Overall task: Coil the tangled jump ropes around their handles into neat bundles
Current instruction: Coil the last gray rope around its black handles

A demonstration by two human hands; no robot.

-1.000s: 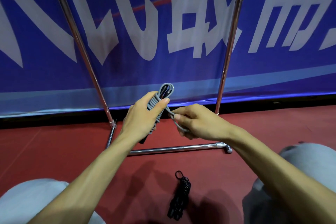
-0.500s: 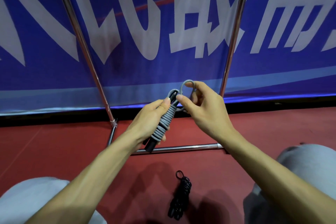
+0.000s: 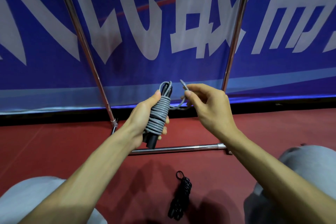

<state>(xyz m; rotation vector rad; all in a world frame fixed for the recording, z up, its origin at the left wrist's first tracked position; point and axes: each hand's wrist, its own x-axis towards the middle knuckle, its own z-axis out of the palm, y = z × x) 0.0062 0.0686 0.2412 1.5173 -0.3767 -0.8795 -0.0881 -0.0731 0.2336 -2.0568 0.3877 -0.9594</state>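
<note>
The left hand (image 3: 145, 120) is closed around the grey jump rope bundle (image 3: 159, 114) on its black handles, while the right hand (image 3: 207, 107) pinches the loose tail (image 3: 183, 85), a light, springy cord that probably needs gripping near its end.

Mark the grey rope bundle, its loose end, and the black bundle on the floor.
grey rope bundle (image 3: 158, 114): head view, on the middle coils.
loose end (image 3: 184, 85): head view, on the tip above the right thumb.
black bundle (image 3: 181, 194): head view, on its middle coils.
</note>
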